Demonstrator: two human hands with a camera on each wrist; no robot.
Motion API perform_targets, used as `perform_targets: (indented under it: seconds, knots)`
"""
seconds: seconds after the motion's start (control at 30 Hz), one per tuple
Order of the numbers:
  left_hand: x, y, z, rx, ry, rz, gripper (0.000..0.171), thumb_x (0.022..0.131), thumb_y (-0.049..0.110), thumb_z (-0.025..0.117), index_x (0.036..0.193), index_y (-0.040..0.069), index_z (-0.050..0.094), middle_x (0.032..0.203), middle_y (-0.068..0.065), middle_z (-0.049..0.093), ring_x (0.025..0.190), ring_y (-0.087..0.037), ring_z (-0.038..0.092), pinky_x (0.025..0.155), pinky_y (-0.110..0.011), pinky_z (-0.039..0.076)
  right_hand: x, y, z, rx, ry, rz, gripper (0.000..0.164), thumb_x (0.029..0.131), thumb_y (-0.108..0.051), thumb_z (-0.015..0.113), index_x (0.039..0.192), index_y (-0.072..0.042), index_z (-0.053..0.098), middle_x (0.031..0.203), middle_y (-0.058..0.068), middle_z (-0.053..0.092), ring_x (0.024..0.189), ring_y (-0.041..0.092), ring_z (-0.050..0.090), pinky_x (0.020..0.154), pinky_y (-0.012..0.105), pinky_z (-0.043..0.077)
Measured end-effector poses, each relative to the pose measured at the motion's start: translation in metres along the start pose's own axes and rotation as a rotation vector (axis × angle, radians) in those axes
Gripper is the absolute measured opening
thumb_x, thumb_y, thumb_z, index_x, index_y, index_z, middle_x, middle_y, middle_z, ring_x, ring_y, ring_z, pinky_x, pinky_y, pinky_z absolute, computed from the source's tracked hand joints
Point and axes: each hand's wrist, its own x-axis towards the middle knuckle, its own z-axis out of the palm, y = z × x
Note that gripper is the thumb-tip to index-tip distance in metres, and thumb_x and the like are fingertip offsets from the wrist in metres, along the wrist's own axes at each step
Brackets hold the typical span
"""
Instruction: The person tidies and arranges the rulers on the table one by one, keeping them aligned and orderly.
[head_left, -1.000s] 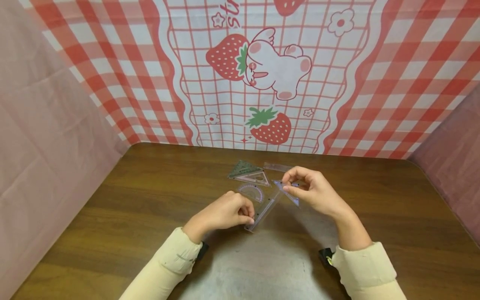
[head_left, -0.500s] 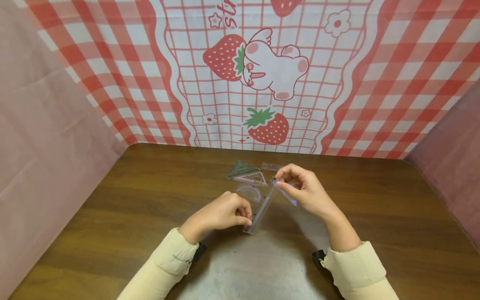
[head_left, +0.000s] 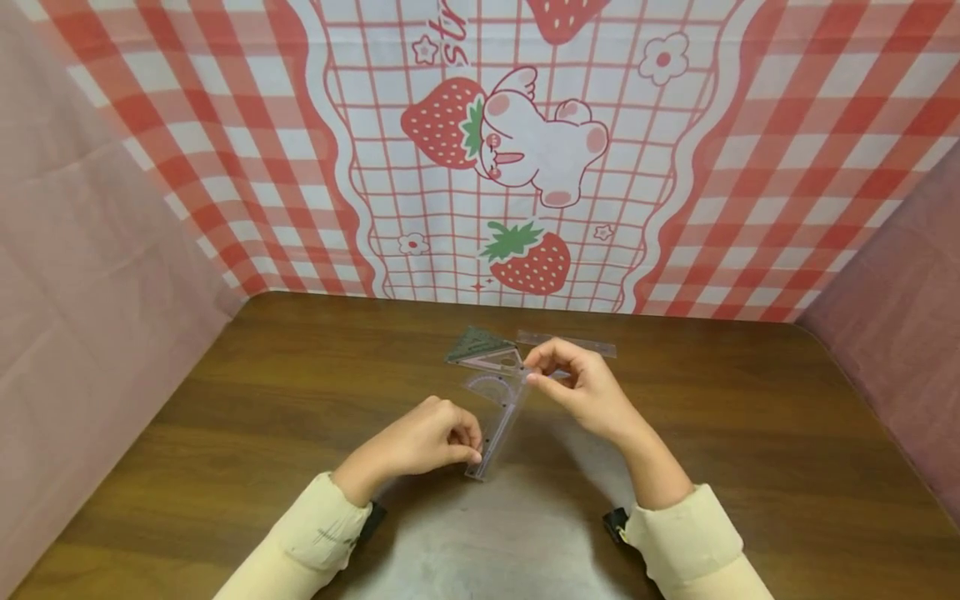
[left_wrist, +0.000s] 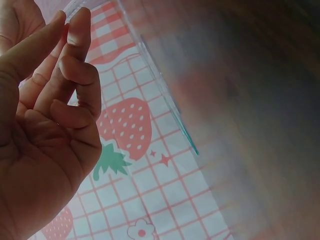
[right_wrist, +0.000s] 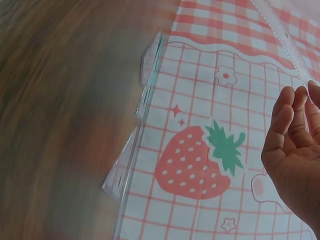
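A clear ruler (head_left: 501, 427) slants above the table between my hands. My left hand (head_left: 420, 437) pinches its near end between thumb and fingers, and my right hand (head_left: 585, 392) pinches the far end. At the right wrist view's upper right, the ruler's marked edge (right_wrist: 282, 37) runs down to the right fingertips. Just left of the ruler lies a clear protractor (head_left: 489, 380) with a purple scale. Beyond it are a pinkish clear set square (head_left: 487, 364) and a dark green triangular piece (head_left: 476, 344). A bluish set square is mostly hidden behind my right hand.
Another clear ruler (head_left: 596, 347) lies farther back, beyond the right hand. The brown wooden table (head_left: 262, 417) ends at a red-and-white checked strawberry cloth (head_left: 315, 150). Pink cloth walls (head_left: 97, 250) stand on both sides.
The held ruler has swung left, its far end moving nearer the pinkish set square. Both hands have moved left with it, the right one more. The head view has shifted slightly.
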Motion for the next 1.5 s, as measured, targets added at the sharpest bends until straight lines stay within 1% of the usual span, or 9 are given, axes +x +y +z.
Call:
perform_targets:
  seconds: [0.07,0.23,0.33,0.53,0.7,0.87,1.03,1.23,1.5]
  knots:
    - [-0.003,0.000,-0.001,0.005,0.002,-0.002,0.014,0.085,0.014,0.078,0.075,0.013,0.069,0.068,0.006,0.066,0.059,0.004,0.053,0.055,-0.016,0.047,0.001,0.000,0.002,0.017,-0.004,0.003,0.013,0.091,0.002,0.067,0.102,0.006,0.064,0.092,0.011,0.067,0.080,0.004,0.059,0.062,0.021,0.050]
    - [-0.011,-0.004,-0.003,-0.003,-0.006,-0.014,0.014,0.084,0.014,0.078,0.075,0.013,0.068,0.067,0.007,0.065,0.059,0.004,0.052,0.054,-0.016,0.047,0.004,0.000,0.010,0.054,-0.028,0.016,0.011,0.091,0.002,0.067,0.101,0.005,0.065,0.092,0.011,0.066,0.079,0.004,0.058,0.061,0.020,0.048]
    - [-0.017,-0.006,-0.005,-0.040,-0.029,-0.020,0.014,0.084,0.014,0.079,0.074,0.012,0.068,0.067,0.007,0.065,0.059,0.004,0.051,0.054,-0.016,0.047,0.006,0.000,0.014,0.066,-0.049,0.015,0.010,0.090,0.002,0.067,0.100,0.003,0.065,0.090,0.012,0.066,0.077,0.004,0.058,0.060,0.020,0.046]
    - [-0.029,-0.009,-0.011,-0.097,-0.079,-0.049,0.014,0.083,0.012,0.079,0.074,0.010,0.069,0.068,0.006,0.066,0.059,0.004,0.051,0.054,-0.016,0.046,0.009,0.001,0.026,0.101,-0.100,0.012,0.010,0.090,0.003,0.067,0.099,0.006,0.064,0.091,0.018,0.065,0.077,0.005,0.058,0.060,0.020,0.048]
    - [-0.043,-0.011,-0.014,-0.095,-0.099,-0.078,0.014,0.083,0.012,0.078,0.074,0.010,0.068,0.070,0.006,0.067,0.059,0.003,0.051,0.055,-0.017,0.047,0.011,0.002,0.037,0.105,-0.150,0.021,0.009,0.090,0.001,0.069,0.098,0.001,0.065,0.092,0.015,0.065,0.080,0.007,0.059,0.061,0.020,0.046]
    - [-0.055,-0.014,-0.017,-0.093,-0.097,-0.094,0.014,0.083,0.012,0.079,0.074,0.011,0.068,0.070,0.008,0.067,0.059,0.003,0.051,0.054,-0.017,0.047,0.015,-0.001,0.047,0.094,-0.186,0.025,0.009,0.090,-0.002,0.069,0.098,-0.001,0.065,0.091,0.013,0.066,0.081,0.008,0.059,0.064,0.023,0.046]
    - [-0.061,-0.017,-0.021,-0.124,-0.105,-0.109,0.015,0.082,0.012,0.079,0.073,0.013,0.068,0.068,0.009,0.066,0.057,0.004,0.050,0.052,-0.016,0.045,0.020,-0.003,0.053,0.082,-0.202,0.051,0.009,0.091,-0.005,0.070,0.099,-0.004,0.066,0.091,0.010,0.066,0.082,0.010,0.060,0.067,0.026,0.048]
    - [-0.065,-0.022,-0.025,-0.174,-0.140,-0.146,0.015,0.082,0.010,0.079,0.071,0.011,0.068,0.065,0.006,0.068,0.056,0.002,0.052,0.052,-0.017,0.044,0.031,0.001,0.063,0.092,-0.261,0.024,0.011,0.090,-0.003,0.070,0.099,0.000,0.065,0.091,0.013,0.066,0.081,0.010,0.059,0.073,0.028,0.051]
    - [-0.067,-0.025,-0.025,-0.172,-0.173,-0.182,0.015,0.080,0.007,0.079,0.069,0.010,0.069,0.061,0.005,0.068,0.053,0.003,0.052,0.050,-0.015,0.041,0.040,0.007,0.074,0.103,-0.318,0.008,0.011,0.089,0.001,0.069,0.099,0.005,0.063,0.088,0.017,0.065,0.077,0.006,0.057,0.069,0.023,0.049]
